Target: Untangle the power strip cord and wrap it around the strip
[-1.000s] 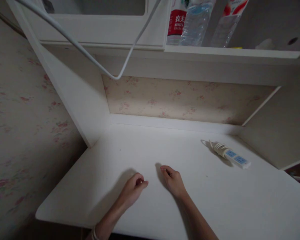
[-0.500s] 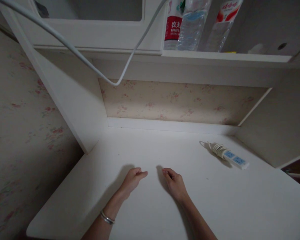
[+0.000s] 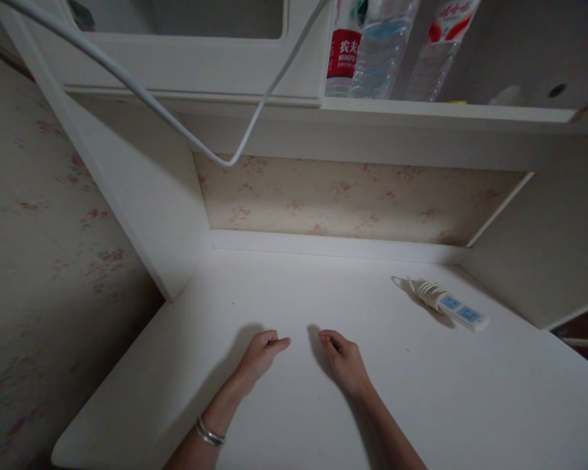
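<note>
Over the white desk (image 3: 284, 281), my left hand (image 3: 262, 352) is curled into a loose fist with its thumb pointing right; no object shows in it. A silver bracelet (image 3: 210, 432) circles that wrist. My right hand (image 3: 343, 358) is just to the right, a gap between the two, its fingers curled and closed with nothing visible in them. Each hand casts a shadow on the desk. Beyond my right hand, at the back right, lies a white power strip (image 3: 463, 310) with blue socket faces and its cord (image 3: 426, 292) coiled at one end.
A white cable (image 3: 147, 98) hangs down in front of the upper cabinet. Several plastic bottles (image 3: 379, 55) stand on the shelf (image 3: 441, 113) above the desk. Side panels (image 3: 142, 196) bound the desk left and right, and flowered wallpaper (image 3: 333, 196) shows at the back.
</note>
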A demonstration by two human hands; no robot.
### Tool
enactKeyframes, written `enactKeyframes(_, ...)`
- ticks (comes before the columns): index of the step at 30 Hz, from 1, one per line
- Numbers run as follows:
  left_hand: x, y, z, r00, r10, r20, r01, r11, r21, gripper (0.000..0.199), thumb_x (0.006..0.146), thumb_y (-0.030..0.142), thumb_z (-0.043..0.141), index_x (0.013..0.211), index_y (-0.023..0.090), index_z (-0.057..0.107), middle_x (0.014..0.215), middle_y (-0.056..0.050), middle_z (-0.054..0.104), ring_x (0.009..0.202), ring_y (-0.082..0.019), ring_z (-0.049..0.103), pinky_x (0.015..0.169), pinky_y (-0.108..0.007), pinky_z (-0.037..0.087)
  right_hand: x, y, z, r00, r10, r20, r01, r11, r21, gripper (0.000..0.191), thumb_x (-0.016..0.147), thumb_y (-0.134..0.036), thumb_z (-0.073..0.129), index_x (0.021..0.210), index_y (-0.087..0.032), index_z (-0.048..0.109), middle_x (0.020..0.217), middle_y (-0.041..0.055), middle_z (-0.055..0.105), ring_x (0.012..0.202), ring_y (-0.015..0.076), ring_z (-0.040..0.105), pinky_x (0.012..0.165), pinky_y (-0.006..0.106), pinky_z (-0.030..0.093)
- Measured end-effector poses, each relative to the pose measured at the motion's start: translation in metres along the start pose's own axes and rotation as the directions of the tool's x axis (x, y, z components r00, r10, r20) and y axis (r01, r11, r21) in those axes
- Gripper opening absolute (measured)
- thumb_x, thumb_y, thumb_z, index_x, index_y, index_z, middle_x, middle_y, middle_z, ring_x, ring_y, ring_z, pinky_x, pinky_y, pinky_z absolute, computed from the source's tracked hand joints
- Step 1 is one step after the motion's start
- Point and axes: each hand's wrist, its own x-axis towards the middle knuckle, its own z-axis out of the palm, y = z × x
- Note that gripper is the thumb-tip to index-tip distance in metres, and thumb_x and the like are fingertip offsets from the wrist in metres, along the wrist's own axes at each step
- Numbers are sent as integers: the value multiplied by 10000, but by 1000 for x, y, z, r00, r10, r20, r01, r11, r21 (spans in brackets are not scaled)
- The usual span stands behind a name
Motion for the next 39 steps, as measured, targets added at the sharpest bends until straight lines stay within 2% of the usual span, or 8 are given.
enactKeyframes(4,0,-4,0,1000,6,-15,-6,1000,15,441,740,464,616,595,212,284,529,83,240,481,-73,246,460,-222,170,-2,-3,-1,1000,-8,-1,8,1000,-25,431,897,-524,451,992,-181,694,776,33,683,678,172,580,627,252,418)
enactKeyframes(17,1,-2,0,1000,8,-10,-8,1000,-23,460,730,492,622,593,212,283,513,89,247,469,-70,241,459,-221,172,-1,-4,0,1000,-14,-8,14,1000,19,494,867,-586,460,975,-172,707,814,54,698,713,194,604,647,265,450)
enactKeyframes(31,1,0,1,1000,-4,-11,3,999,-33,443,727,483,623,595,210,300,516,90,241,467,-68,245,456,-217,173,-1,0,0,1000,-9,4,9,1000,-8,468,890,-552,456,999,-168,701,827,43,695,722,181,605,658,250,441)
enactKeyframes(39,1,-2,1,1000,-2,-18,1,998,-65,465,709,498,640,592,211,293,520,90,235,465,-67,239,452,-219,168,-1,-1,0,1000,-6,1,6,1000,-15,484,886,-560,444,993,-164,701,764,39,680,637,173,561,590,264,412)
